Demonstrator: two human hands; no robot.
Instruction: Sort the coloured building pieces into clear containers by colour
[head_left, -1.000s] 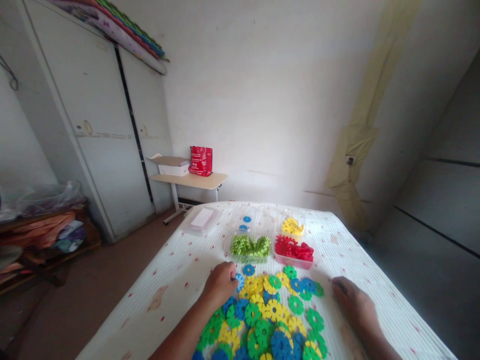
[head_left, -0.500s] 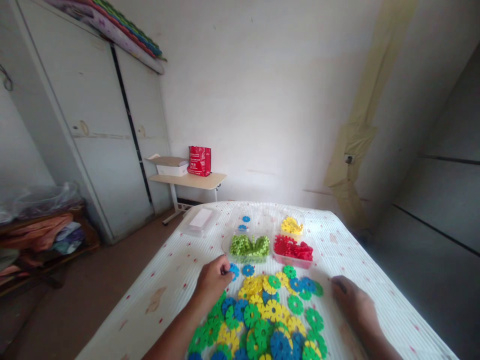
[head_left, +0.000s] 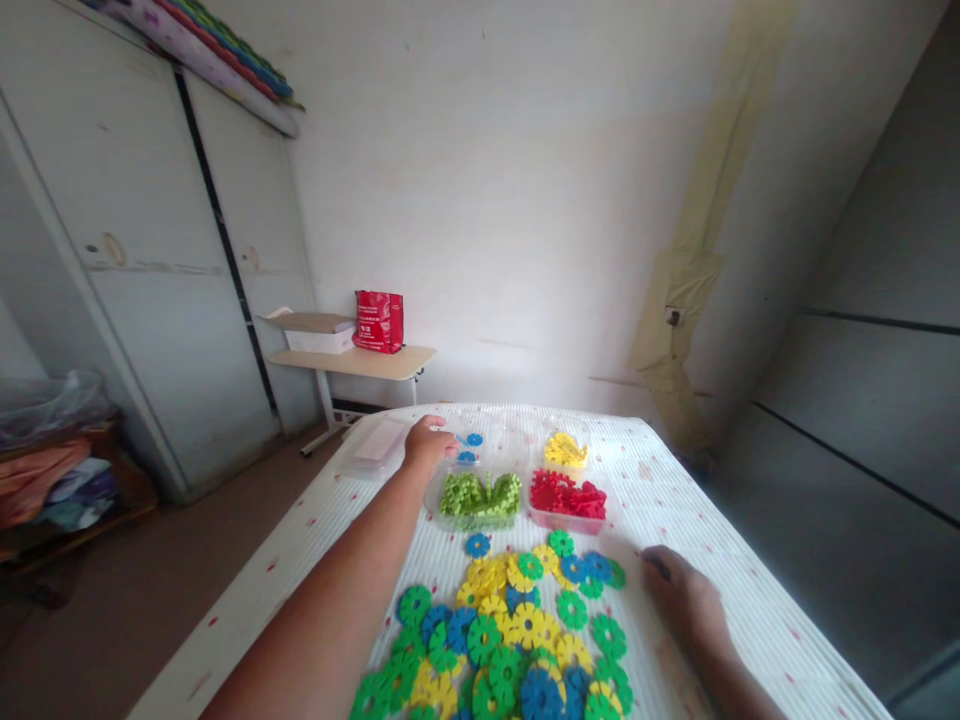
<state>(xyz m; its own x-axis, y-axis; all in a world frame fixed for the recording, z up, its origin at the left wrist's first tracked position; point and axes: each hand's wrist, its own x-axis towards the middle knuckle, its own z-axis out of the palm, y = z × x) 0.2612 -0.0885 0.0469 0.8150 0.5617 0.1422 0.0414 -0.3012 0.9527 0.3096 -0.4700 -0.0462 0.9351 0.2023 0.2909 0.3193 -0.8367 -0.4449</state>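
My left hand (head_left: 426, 443) reaches far across the table to a clear tub (head_left: 480, 449) that holds a few blue discs. Its fingers are pinched together at the tub's left rim, and a blue disc (head_left: 458, 440) shows at their tips. My right hand (head_left: 681, 598) rests palm down on the white cloth to the right of a pile of loose blue, green and yellow toothed discs (head_left: 517, 630), with its fingers curled and nothing visible in them. Beyond the pile stand tubs of green pieces (head_left: 476, 497), red pieces (head_left: 568, 497) and yellow pieces (head_left: 564, 450).
A clear lidded box (head_left: 377, 442) lies at the table's far left corner. Behind it stands a small side table (head_left: 360, 360) with a red bag (head_left: 379, 321) and a cardboard box. White cupboards line the left wall, and bundled cloth lies on the floor at left.
My left hand pinched a blue disc at the pile's far edge, then carried it away from me to the blue tub. The right hand stayed put. The view shifted a little.
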